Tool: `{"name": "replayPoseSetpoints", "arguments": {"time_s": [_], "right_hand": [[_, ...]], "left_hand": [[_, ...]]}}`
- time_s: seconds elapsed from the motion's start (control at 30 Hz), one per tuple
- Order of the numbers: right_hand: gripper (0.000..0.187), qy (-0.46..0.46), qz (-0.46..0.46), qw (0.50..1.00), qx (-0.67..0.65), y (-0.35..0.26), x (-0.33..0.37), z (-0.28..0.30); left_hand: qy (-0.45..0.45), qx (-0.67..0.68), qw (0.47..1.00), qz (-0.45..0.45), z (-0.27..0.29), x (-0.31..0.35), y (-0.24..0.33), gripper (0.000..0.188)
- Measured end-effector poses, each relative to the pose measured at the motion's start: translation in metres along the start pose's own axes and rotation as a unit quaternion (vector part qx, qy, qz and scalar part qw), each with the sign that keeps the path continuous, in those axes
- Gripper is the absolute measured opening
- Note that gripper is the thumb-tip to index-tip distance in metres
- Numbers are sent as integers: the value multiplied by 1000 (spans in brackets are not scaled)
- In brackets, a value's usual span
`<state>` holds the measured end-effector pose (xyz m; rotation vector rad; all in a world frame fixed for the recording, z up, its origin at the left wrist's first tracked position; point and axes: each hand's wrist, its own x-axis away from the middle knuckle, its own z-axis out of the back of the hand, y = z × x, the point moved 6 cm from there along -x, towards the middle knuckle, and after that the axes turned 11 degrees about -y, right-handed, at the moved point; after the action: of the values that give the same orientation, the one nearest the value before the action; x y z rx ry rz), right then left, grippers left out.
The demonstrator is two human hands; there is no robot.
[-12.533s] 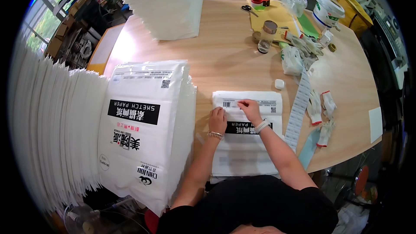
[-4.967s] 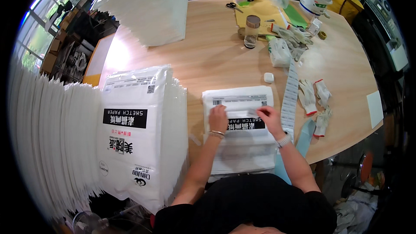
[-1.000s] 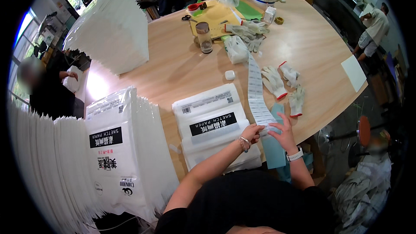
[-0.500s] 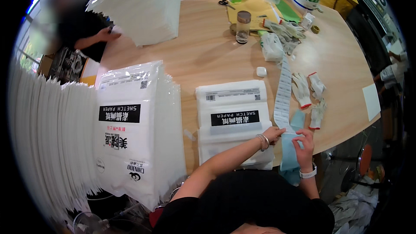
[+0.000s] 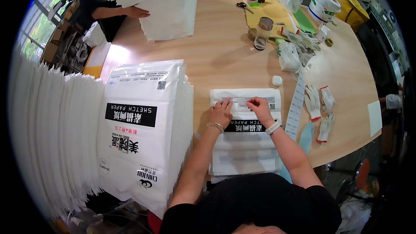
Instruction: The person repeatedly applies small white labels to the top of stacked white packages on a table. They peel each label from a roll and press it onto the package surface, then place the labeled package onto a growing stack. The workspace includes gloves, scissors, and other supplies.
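Note:
A white plastic package of sketch paper with a black printed block lies flat in front of me. On its upper part my left hand rests with the fingers stretched out, beside the printed lines. My right hand is pinched over the same area, gripping the edge of a small pale label close to the package surface. To the right runs a long strip of labels, its light blue backing hanging toward the table's near edge. Neither hand touches the strip.
Tall stacks of white packages stand at my left. Across the table a co-worker's hand touches another white stack. Gloves, a white case, a jar, scissors and a bucket lie around the right side.
Both my hands have moved left from the label strip to the package top, the right one with a label. The co-worker's hand now lies against the far stack.

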<state>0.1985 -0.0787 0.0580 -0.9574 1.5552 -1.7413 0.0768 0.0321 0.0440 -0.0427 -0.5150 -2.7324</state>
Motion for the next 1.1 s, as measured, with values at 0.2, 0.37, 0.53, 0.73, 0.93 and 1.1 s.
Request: {"name": "replayPoseSetpoints", "arguments": {"time_s": [0.2, 0.37, 0.53, 0.73, 0.93, 1.1], "right_hand": [[10, -8, -28, 999, 15, 16, -19, -18], [13, 0, 3, 992, 128, 21, -40, -39], [12, 5, -1, 979, 203, 21, -52, -54], [12, 11, -13, 977, 214, 25, -57, -57], [12, 8, -44, 976, 215, 23, -58, -60], [12, 14, -36, 974, 224, 26, -59, -59]], "left_hand": [[69, 108, 992, 17, -8, -1, -34, 40], [83, 79, 993, -14, -10, 11, -48, 33], [73, 58, 995, 20, -2, 14, -43, 33], [78, 59, 995, 26, -4, 15, -44, 35], [97, 41, 994, 28, -5, 16, -45, 36], [114, 41, 993, 18, -5, 15, -44, 35]]}}
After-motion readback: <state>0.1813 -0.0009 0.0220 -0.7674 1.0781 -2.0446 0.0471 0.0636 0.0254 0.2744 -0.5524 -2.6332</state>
